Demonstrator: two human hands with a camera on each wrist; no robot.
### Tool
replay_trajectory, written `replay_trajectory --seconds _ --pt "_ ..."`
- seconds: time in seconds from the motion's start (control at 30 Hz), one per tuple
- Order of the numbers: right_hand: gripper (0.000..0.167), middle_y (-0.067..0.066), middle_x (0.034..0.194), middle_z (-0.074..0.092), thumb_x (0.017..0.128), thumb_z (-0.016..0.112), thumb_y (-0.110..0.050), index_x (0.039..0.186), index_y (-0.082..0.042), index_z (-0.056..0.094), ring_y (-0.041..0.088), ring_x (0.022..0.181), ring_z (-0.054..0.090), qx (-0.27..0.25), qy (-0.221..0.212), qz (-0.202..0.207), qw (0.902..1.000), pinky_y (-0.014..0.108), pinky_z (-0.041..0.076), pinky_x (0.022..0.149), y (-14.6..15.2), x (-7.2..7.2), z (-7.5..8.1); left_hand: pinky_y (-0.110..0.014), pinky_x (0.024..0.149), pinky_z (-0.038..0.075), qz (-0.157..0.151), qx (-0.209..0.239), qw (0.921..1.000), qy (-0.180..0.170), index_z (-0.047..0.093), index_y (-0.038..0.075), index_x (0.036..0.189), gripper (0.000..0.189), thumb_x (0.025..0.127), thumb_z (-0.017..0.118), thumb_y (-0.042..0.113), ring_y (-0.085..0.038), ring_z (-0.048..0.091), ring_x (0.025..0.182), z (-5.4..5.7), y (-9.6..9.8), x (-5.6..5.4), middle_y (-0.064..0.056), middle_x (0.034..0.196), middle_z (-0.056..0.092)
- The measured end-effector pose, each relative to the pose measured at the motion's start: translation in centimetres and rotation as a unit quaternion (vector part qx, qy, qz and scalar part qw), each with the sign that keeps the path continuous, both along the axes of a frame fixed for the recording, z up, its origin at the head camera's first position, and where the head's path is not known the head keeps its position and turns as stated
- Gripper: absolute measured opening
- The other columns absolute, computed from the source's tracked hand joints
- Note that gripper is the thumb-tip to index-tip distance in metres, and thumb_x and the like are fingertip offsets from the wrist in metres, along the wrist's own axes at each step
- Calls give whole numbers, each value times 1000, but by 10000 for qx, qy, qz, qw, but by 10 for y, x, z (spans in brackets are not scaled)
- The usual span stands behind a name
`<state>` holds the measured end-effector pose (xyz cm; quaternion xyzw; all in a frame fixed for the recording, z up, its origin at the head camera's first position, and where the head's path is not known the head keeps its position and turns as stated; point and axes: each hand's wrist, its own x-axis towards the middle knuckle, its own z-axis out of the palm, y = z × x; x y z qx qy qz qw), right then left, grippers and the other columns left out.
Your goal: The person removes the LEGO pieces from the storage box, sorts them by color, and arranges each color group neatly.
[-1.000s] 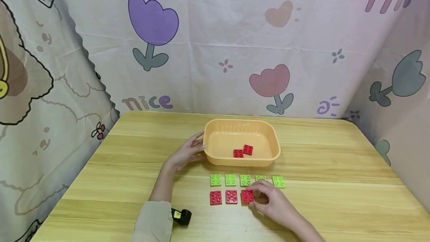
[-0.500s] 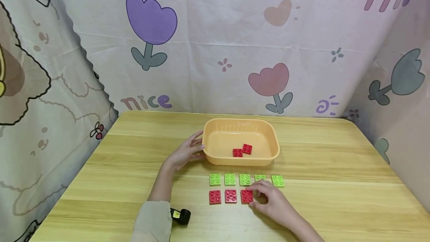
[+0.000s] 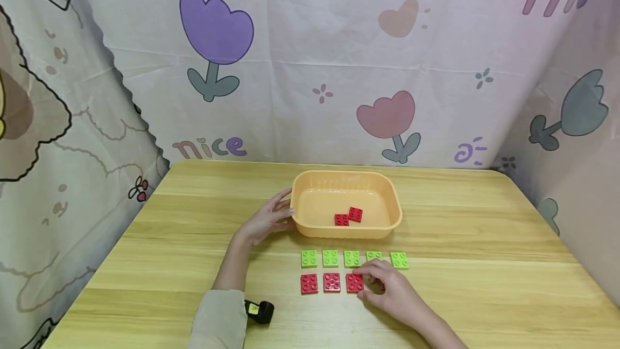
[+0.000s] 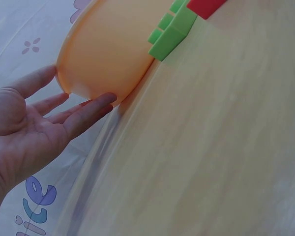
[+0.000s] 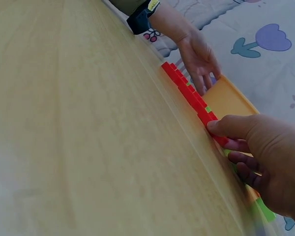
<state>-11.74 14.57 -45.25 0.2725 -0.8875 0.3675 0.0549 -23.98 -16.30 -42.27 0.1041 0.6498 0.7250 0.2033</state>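
Observation:
My right hand (image 3: 391, 291) pinches a red toy building brick (image 3: 354, 283) between thumb and index finger. This brick is rightmost in a row of three, beside a middle red brick (image 3: 331, 283) and a left red brick (image 3: 309, 284). Just behind runs a row of several lime-green bricks (image 3: 309, 258), one partly covered by my right fingers. My left hand (image 3: 268, 221) rests its outstretched fingertips against the left side of an orange plastic tray (image 3: 346, 233); in the left wrist view the fingers (image 4: 91, 115) lie along its wall. Two more red bricks (image 3: 356, 214) lie inside the tray.
Everything stands on a wood-grain table (image 3: 465, 230). A patterned cloth (image 3: 310, 26) hangs along the back and sides. On my left wrist, a black strapped device (image 3: 261, 311) sticks out over the table at the sleeve's edge.
Both hands, the bricks and the tray keep their places; only the head view shifts slightly.

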Motion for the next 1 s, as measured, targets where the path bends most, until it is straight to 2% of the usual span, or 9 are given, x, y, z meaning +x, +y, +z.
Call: replay_trajectory --seconds 0.13,0.3,0.4,0.57,0.8,0.9,1.0 --pt "39 -15 103 55 73 77 -20 109 -21 65 6 81 47 80 -53 -40 9999 21 46 64 1 0 -1 -48 97 37 8 10 10000 -15 17 14 147 64 94 52 8 -40 35 124 1 0 1 -20 147 21" --pt "38 -14 102 55 73 77 -21 109 -20 65 6 80 47 -4 111 21 9999 20 46 63 1 0 -2 -49 97 37 25 7 10000 -13 17 14 147 64 94 51 7 -39 35 125 2 0 2 -20 147 21" --pt "37 -12 101 56 74 77 -18 109 -19 66 7 80 48 -198 130 109 9997 21 47 64 1 -1 -2 -49 97 37 48 -14 10000 -4 17 15 147 63 94 51 7 -39 36 124 2 0 2 -20 147 22" --pt "33 -8 100 59 75 75 -13 107 -15 66 10 80 52 -645 -83 197 9977 23 49 63 1 -1 1 -48 96 38 32 -5 10000 -14 18 14 147 63 94 51 6 -39 37 124 2 2 1 -20 146 22" --pt "29 1 103 61 77 73 -12 106 -11 66 12 76 53 -1002 -315 233 9942 23 50 60 -2 -7 19 -48 96 38 12 5 10000 57 17 14 147 63 94 51 7 -39 36 124 3 3 0 -20 147 22" --pt "31 6 101 61 77 72 -5 107 -6 64 14 74 54 -1207 -232 400 9916 24 51 59 -4 -13 31 -49 96 38 24 -16 10000 48 17 14 147 63 94 50 7 -39 35 124 2 2 0 -20 147 21" --pt "34 4 97 61 74 73 -1 107 -5 65 14 74 53 -1248 -46 399 9914 24 50 59 -6 -20 42 -49 97 37 41 -35 10000 28 18 14 147 63 94 50 7 -39 35 125 0 2 0 -20 147 22"
